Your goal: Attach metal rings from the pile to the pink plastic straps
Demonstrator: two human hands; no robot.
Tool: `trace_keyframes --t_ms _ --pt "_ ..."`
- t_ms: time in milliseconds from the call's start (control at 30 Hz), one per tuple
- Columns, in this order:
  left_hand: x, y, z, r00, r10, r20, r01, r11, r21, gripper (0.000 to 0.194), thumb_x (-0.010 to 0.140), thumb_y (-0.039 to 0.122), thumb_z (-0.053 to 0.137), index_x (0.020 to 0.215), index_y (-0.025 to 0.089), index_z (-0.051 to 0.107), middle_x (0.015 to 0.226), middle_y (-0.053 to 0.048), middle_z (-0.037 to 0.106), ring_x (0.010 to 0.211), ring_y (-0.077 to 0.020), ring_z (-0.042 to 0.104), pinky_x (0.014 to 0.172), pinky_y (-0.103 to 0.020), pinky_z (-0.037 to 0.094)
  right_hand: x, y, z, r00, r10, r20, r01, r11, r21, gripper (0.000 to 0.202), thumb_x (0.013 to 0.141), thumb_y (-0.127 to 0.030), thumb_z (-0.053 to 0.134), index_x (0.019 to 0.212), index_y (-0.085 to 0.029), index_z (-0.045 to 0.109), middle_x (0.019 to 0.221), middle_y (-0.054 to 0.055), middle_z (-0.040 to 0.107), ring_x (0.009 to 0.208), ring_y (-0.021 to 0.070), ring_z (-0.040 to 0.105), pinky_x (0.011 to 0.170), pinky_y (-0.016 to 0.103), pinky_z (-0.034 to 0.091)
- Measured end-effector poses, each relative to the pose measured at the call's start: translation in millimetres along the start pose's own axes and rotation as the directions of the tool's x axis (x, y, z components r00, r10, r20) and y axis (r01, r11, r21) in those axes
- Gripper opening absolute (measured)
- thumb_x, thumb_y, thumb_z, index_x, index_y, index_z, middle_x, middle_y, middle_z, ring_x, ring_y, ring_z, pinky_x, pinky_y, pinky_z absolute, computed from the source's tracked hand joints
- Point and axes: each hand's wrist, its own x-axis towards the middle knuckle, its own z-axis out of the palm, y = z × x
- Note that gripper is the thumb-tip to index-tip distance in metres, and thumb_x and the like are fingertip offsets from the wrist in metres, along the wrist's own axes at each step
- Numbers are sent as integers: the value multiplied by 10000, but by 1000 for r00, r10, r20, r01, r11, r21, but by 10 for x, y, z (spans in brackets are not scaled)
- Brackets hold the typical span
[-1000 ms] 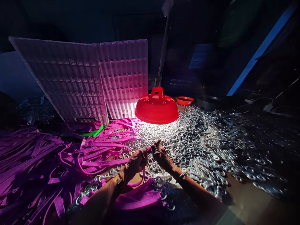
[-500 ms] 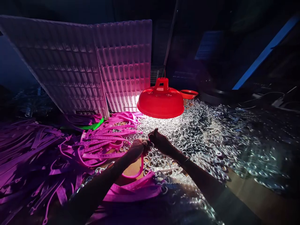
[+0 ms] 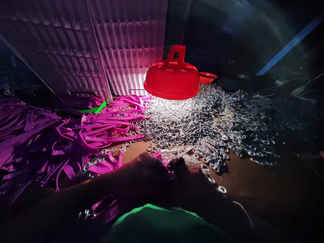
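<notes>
Close to my body, both hands are in deep shadow and nearly meet. My left hand is closed, and a bit of pink strap shows at its fingers. Beside it, my right hand has its fingers bent inward; a small pink spot shows between the two hands, and anything it pinches is hidden. Behind them spreads a heap of shiny metal rings. Many pink straps lie piled to the left.
A red lamp hangs low over the rings. Ribbed panels stand at the back left, with a green object at their foot. A red bowl sits behind the lamp. Brown tabletop shows at right.
Both hands have come back from the rings toward my body, bringing the pink strap along. The view has tilted down, and green cloth now shows at the bottom.
</notes>
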Motion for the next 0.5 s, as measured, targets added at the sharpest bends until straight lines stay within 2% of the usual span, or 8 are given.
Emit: trace_keyframes --t_ms 67,133,233,333,433,500 --pt "-25 -193 65 997 -58 59 71 959 -274 231 676 331 608 666 113 685 674 -57 637 670 -165 576 708 -309 454 -97 33 35 998 59 33 -61 995 81 382 926 -444 336 1064 -193 588 719 77 644 599 191 592 451 252 415" --pt "-38 -321 120 992 -103 79 125 923 -365 243 702 306 574 709 92 688 719 -85 648 712 -193 598 753 -343 458 -141 65 65 995 71 69 -81 985 153 405 908 -464 376 1124 -184 574 758 87 643 638 204 596 490 265 445" --pt "-51 -423 135 998 -54 -10 49 949 -313 256 752 325 562 740 99 682 678 -71 632 659 -189 598 681 -332 465 -152 124 143 988 87 124 -115 964 241 427 881 -484 427 1143 -177 568 757 83 630 666 201 581 528 261 455" --pt "-56 -449 96 997 44 -61 -53 986 -156 236 731 358 647 750 123 669 651 -47 626 621 -176 592 618 -306 453 -152 176 225 983 83 161 -123 958 260 439 865 -501 458 1112 -158 573 732 73 608 669 184 550 539 247 441" --pt "-44 -414 76 997 42 -67 -45 998 -41 269 685 366 711 706 108 640 609 -32 589 577 -149 561 569 -276 426 -151 170 241 980 45 192 -96 959 268 423 876 -497 446 1080 -147 568 742 66 594 671 166 523 554 239 432" --pt "-26 -385 82 997 5 -82 -9 998 -57 304 678 386 717 664 101 610 573 -17 552 536 -124 532 537 -256 403 -144 129 210 981 14 195 -68 961 270 391 905 -469 401 1060 -150 567 765 65 593 683 159 516 571 238 433"
